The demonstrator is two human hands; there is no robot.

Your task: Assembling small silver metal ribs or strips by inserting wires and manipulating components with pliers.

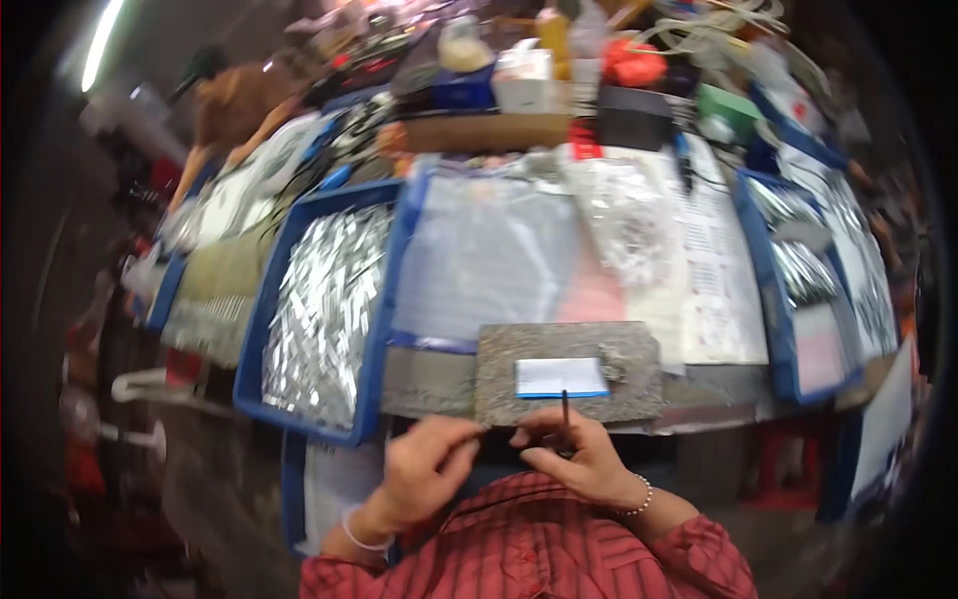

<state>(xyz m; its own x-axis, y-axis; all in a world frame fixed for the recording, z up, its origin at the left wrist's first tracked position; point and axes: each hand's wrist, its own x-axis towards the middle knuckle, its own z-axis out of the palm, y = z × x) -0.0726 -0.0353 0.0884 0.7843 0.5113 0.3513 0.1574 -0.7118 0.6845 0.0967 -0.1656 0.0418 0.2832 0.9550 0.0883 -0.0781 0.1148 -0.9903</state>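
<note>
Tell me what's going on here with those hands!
Someone in a red striped shirt is at a bench. The right hand holds a thin dark stick upright. The left hand is curled nearby, and I can't tell whether it holds anything. In front lies a rough grey slab with a white, blue-edged piece on it. A blue tray of shiny strips sits to the left.

A tube light (103,45) glares upper left; the dark-rimmed view blurs.

Both hands (427,469) (587,465) curl inward, close but apart
</note>
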